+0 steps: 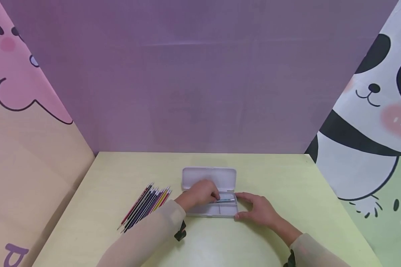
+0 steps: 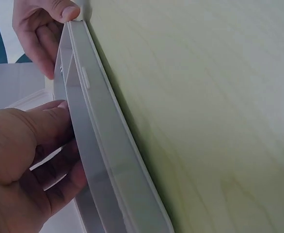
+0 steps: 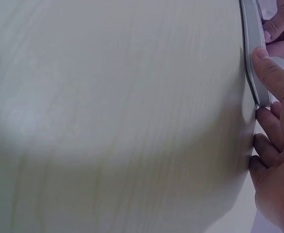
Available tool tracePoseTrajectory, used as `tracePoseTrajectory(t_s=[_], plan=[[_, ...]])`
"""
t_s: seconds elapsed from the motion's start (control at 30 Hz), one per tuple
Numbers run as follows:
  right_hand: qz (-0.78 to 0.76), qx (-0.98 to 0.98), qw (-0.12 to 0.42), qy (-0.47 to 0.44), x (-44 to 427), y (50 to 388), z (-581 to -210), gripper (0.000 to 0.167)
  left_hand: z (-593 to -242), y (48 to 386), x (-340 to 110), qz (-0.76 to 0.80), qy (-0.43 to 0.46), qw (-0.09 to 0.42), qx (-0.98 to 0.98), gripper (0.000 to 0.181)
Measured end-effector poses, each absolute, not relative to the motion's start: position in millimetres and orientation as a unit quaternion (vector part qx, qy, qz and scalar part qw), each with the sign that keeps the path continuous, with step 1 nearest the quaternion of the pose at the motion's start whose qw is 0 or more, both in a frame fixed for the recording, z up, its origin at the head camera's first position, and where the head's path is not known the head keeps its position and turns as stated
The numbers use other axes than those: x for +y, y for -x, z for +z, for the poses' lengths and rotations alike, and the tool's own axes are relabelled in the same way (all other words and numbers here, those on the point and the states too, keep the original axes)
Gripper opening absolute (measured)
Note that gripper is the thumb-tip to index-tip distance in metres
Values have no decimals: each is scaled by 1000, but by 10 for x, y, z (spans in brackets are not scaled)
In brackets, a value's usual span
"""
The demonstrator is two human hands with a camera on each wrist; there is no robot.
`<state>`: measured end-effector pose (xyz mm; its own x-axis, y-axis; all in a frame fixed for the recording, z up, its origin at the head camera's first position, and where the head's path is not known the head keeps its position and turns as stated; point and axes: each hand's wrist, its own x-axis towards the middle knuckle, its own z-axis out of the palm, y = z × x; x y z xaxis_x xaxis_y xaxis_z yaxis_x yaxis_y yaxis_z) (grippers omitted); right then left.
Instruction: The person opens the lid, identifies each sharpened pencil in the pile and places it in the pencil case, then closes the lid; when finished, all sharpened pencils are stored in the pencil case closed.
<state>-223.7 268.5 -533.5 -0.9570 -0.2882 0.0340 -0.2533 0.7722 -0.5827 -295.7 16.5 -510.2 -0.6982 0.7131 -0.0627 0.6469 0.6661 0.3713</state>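
Left hand (image 1: 200,193) pinches pen (image 1: 225,200); right hand (image 1: 258,210) grips case (image 1: 228,211) at end. Pencils (image 1: 147,208) left of both, head view only.

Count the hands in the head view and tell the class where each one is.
2: the left hand reaches into the open case; the right hand touches the case's right end. No other hand seems hidden.
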Motion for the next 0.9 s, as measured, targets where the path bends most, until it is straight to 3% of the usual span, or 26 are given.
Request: tracePoseTrajectory(t_s=[0.47, 0.9], plan=[[-310, 940, 26, 141, 2681, 2284, -5301, 77, -5085, 2977, 145, 192, -367, 105, 904, 10], [-297, 944, 33, 138, 2697, 2274, -5302, 78, -5097, 2935, -43, 260, -355, 130, 889, 22]])
